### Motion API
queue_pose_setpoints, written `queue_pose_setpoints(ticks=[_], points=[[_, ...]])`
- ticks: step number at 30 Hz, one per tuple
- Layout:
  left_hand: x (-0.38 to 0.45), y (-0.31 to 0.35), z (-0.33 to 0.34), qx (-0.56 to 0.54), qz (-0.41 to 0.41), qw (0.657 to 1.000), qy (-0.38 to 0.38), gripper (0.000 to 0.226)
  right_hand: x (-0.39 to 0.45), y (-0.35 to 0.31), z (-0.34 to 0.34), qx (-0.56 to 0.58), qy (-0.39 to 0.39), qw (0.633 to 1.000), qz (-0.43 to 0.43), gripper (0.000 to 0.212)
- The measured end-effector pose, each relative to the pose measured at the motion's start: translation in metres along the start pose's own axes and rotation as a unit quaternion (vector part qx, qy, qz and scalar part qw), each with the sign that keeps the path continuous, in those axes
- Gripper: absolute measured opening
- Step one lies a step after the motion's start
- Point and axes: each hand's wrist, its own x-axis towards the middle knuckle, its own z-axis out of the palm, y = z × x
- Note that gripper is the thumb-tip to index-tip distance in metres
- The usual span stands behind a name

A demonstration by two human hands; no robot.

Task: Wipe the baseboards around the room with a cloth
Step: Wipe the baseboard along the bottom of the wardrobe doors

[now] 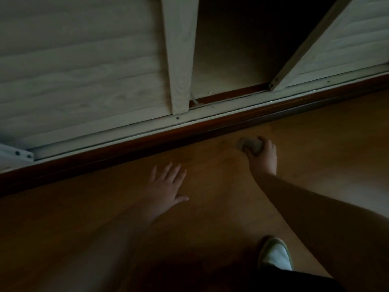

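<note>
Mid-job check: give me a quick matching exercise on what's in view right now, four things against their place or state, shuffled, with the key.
Things:
1. left hand
2. right hand
3. baseboard
4. shoe

States:
A. dark reddish-brown strip under the white door track
B. gripping a bunched cloth near the strip
C. pale, at the bottom edge of the view
D. fingers spread flat on the wooden floor

Pairs: 1-D, 2-B, 3-A, 4-C

Bare forearms; 1 white shoe (276, 257) with a seemingly greenish rim.
</note>
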Motion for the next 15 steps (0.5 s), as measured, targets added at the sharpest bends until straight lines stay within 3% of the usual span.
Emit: queue_pose_setpoints(ticks=[3,7,15], points=[[-0.026,0.026,-0.045,-0.001,0.031,0.999,0.025,0.080,-0.042,-0.031,-0.041,0.005,-0.013,1.000,-0.013,0.057],[-0.078,0.052,-0.101,-0.031,0.003,0.999,0.027,0.079,-0.103,-0.072,-0.115,0.019,-0.016,1.000,-0.009,0.053],[-0.206,0.087,-0.212,-0.064,-0.032,0.997,-0.024,0.100,-0.190,-0.172,-0.255,0.030,-0.049,0.998,-0.003,0.053]])
